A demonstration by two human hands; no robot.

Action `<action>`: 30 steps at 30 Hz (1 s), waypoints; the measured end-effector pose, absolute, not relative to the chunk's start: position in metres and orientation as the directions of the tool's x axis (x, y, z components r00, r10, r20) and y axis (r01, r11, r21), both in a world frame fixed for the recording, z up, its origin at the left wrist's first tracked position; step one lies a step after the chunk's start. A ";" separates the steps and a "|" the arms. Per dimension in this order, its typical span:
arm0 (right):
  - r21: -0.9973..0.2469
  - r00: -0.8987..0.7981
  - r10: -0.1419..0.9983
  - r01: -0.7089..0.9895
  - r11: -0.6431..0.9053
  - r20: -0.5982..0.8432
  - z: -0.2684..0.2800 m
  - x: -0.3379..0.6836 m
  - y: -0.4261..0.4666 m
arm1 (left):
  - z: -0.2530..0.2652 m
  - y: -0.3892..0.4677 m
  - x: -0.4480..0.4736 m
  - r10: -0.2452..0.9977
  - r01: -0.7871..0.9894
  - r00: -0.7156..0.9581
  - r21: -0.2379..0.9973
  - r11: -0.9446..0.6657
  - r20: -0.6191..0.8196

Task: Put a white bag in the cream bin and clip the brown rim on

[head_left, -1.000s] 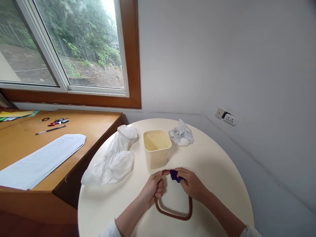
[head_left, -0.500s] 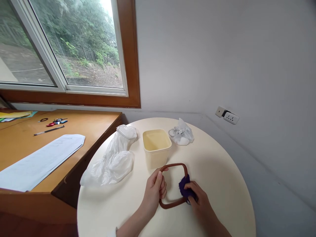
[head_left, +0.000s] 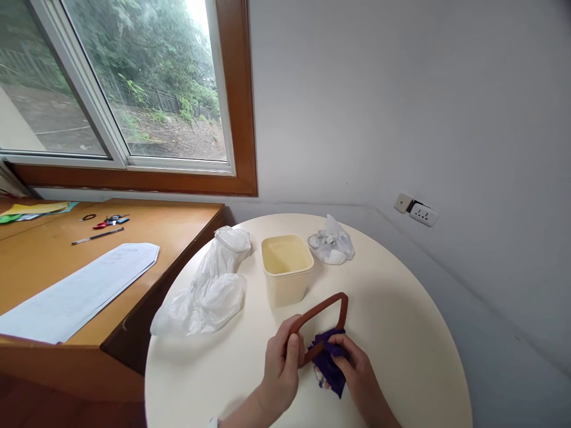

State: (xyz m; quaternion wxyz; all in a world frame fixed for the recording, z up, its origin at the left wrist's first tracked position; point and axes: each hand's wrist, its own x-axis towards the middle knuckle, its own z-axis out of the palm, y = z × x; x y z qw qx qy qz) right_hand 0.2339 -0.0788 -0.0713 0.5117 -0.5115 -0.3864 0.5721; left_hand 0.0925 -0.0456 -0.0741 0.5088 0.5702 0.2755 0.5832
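A brown frame shaped like a rounded rectangle (head_left: 323, 305) is held tilted above the round table (head_left: 392, 362). My left hand (head_left: 284, 362) is closed around its left side. My right hand (head_left: 357, 365) pinches a purple cloth (head_left: 332, 371) against the frame's lower right part. A patterned light patch shows at the cloth's lower edge. Just beyond the frame stands a cream square plastic tub (head_left: 288, 288), its open top facing up.
A crumpled white plastic bag (head_left: 209, 291) lies left of the tub, and a knotted bag (head_left: 332, 244) sits to its right. On the wooden desk (head_left: 178, 220) at left are papers (head_left: 89, 291), a pen (head_left: 97, 236) and small items. Wall sockets (head_left: 423, 214) are at right.
The frame has tipped, its far right corner raised. The purple cloth has shifted down and left along the frame and spread out, with my right hand still pinching it.
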 end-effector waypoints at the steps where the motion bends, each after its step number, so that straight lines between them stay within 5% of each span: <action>1: -0.963 -0.007 0.981 -0.186 -0.194 -0.196 -0.070 0.236 -0.079 | -0.075 -0.045 0.092 0.909 -0.263 0.165 0.905 -0.334 0.383; 7: -0.986 -0.379 0.910 0.063 -0.155 -0.167 -0.048 0.280 -0.081 | -0.071 -0.034 0.085 0.936 -0.232 0.087 0.921 -0.314 0.341; 16: -0.832 -0.012 0.982 0.533 -0.155 -0.191 -0.035 0.346 -0.058 | -0.050 -0.032 0.084 0.982 -0.309 0.161 0.950 -0.041 0.095; 22: -0.835 -0.045 0.959 0.504 -0.220 -0.280 -0.044 0.372 -0.038 | -0.050 -0.027 0.084 0.982 -0.279 0.177 0.960 -0.011 0.063; 26: -0.610 0.130 0.956 0.745 -0.268 -0.262 -0.062 0.393 -0.023 | -0.051 -0.024 0.084 0.984 -0.280 0.176 0.960 0.016 0.034; 30: -0.257 0.312 0.948 0.923 -0.286 0.065 -0.076 0.400 -0.017 | -0.052 -0.023 0.084 0.986 -0.289 0.167 0.956 0.047 0.002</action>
